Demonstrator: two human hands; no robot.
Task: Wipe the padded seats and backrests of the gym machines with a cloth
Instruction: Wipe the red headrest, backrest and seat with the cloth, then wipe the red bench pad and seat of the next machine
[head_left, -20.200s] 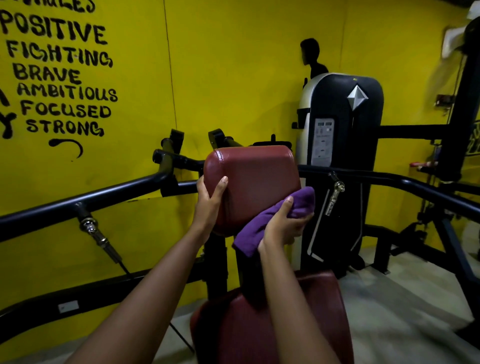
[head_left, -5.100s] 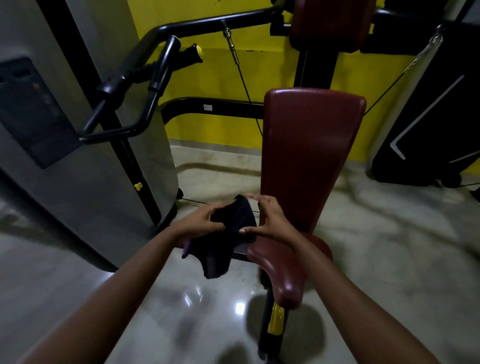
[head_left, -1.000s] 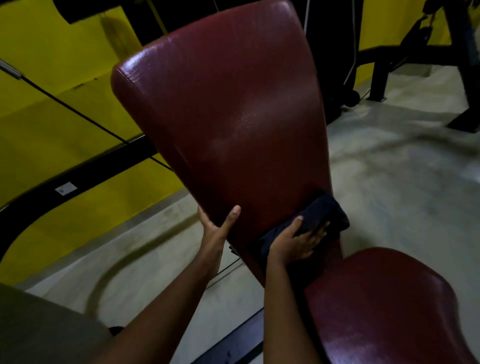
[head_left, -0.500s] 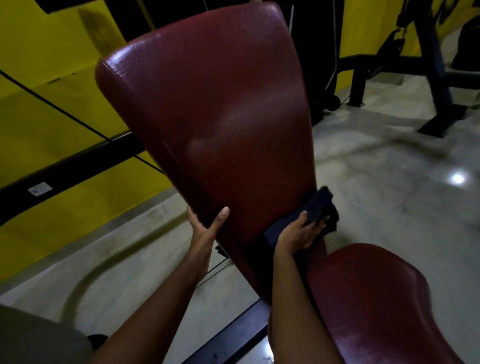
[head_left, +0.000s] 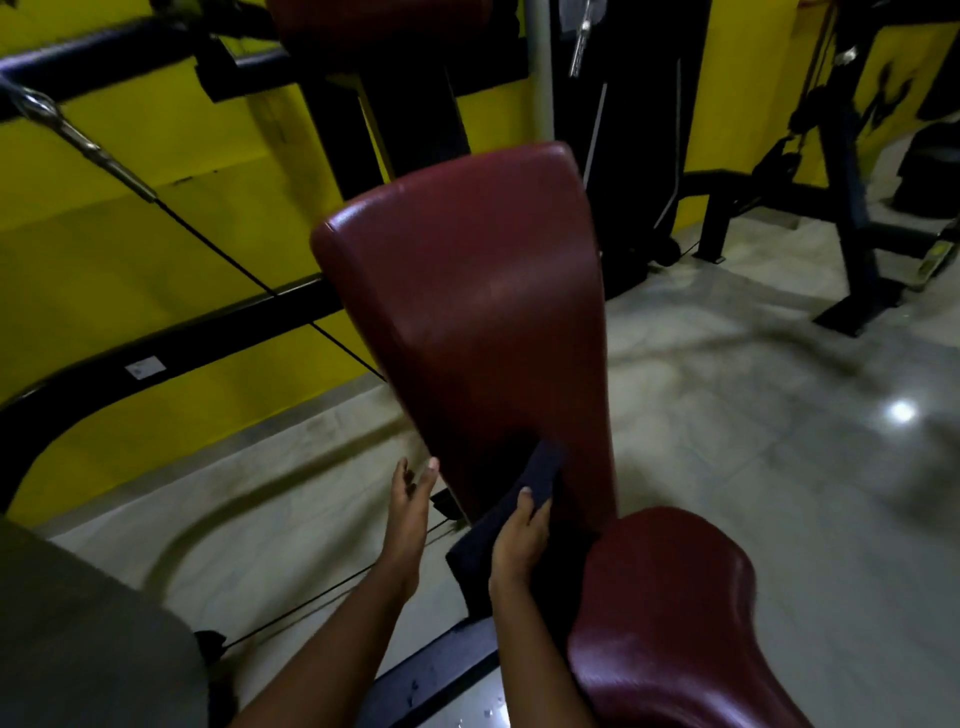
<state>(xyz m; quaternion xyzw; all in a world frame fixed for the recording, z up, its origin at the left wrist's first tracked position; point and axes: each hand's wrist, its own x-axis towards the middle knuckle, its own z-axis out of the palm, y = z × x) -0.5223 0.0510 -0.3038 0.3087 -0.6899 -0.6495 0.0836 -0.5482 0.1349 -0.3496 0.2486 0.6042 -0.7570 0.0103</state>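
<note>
Low down, cloth (head_left: 540, 473) at backrest (head_left: 467, 312) edge

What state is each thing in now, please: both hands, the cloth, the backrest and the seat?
backrest: leaning, glossy.
cloth: bunched, against the lower backrest.
seat: glossy, cloth not on it.
right hand: grips the cloth.
left hand: open, fingers straight, beside the backrest's left edge.
</note>
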